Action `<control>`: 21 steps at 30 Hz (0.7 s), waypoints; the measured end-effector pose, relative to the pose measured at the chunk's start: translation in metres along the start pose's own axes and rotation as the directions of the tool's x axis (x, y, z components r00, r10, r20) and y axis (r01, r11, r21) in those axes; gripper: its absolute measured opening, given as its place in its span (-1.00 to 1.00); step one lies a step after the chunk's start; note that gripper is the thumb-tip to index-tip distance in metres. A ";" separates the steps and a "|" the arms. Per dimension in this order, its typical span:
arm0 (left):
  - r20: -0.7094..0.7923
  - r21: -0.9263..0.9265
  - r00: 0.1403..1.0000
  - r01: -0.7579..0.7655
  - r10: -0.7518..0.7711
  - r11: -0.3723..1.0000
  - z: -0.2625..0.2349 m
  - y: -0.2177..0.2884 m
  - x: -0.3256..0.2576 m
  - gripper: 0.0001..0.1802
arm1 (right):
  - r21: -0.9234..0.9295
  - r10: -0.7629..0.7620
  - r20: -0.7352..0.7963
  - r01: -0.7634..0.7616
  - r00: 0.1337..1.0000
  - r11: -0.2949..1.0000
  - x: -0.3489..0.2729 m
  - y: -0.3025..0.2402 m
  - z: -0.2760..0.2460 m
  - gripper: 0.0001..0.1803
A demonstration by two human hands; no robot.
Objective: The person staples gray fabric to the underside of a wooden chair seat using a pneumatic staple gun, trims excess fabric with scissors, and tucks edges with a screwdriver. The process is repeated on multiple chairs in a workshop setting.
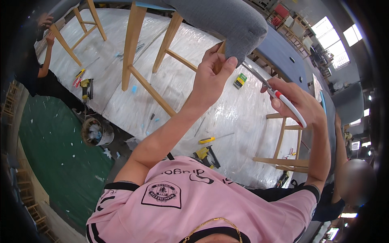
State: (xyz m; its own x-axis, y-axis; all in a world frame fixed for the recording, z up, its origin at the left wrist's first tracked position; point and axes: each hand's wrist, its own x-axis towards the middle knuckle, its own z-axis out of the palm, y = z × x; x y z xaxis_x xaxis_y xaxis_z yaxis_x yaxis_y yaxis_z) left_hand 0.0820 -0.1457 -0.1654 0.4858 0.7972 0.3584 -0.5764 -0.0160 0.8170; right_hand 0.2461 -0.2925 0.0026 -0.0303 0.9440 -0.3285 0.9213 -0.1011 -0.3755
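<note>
Well, two bare hands are at work: the left grip (208, 83) is closed, thumb against fingers, pinching the corner of one grey upholstered piece (239, 28), and the right grip (298, 101) is wrapped around one pair of scissors (291, 108) with white-and-red handles. The blades point at that corner; whether they touch it, I cannot tell. The grey piece is at the top of the view, with two pale wooden legs (131, 48) slanting down near it.

On the film-covered tabletop (107, 77) I count two yellow-and-black staple guns (207, 156), one at the near edge and one farther left, one yellow-handled screwdriver (206, 140) and one small green-and-black box (240, 80), its print too small to read. One bucket (106, 133) stands beside the tabletop. The wearer's pink shirt (133, 214) carries one framed crest (162, 194) and black lettering across the chest. Two other people show, one at each side.
</note>
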 end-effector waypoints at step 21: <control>-0.039 -0.050 0.996 0.080 -0.082 0.996 -0.001 0.005 0.000 -0.64 | 0.054 -0.048 -0.044 0.050 0.998 0.997 0.005 0.000 0.001 -0.09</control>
State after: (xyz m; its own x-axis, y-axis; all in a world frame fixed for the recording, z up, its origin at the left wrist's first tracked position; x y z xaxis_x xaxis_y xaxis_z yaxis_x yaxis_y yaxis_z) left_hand 0.0788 -0.1450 -0.1614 0.5058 0.8185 0.2725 -0.5678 0.0782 0.8194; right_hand 0.2456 -0.2880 0.0001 -0.0570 0.9606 -0.2719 0.8964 -0.0707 -0.4376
